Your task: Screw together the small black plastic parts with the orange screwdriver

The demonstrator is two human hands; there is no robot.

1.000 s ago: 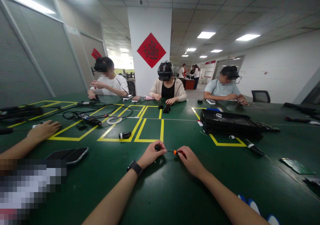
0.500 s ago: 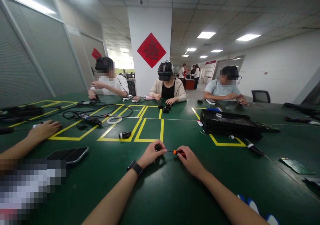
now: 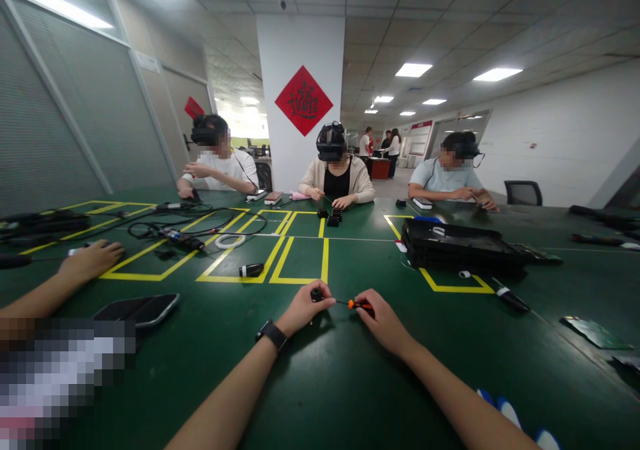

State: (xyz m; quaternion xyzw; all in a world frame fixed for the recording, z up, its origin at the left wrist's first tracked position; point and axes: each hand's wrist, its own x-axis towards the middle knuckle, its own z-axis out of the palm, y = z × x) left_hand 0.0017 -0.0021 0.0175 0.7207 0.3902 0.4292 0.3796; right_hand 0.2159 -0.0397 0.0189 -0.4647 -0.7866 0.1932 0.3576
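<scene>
My left hand point(image 3: 306, 305), with a black watch point(image 3: 271, 334) on its wrist, is closed around a small black round-ended part point(image 3: 316, 295). Most of that part is hidden by my fingers. My right hand point(image 3: 379, 317) grips a screwdriver by its orange and black handle point(image 3: 357, 305). The thin shaft points left and reaches the fingertips of my left hand; its tip is hidden there. Both hands are held just over the green table point(image 3: 320, 383), close together.
A black cylindrical piece point(image 3: 251, 270) lies within the yellow tape lines. Black trays point(image 3: 465, 247) sit to the right, a phone point(image 3: 137, 309) to the left, near a co-worker's hand point(image 3: 97, 258). Tangled cables point(image 3: 185, 240) spread at the left. People sit across the table.
Almost nothing differs. The whole view has shifted very slightly; both my hands keep their hold on the black part and the screwdriver.
</scene>
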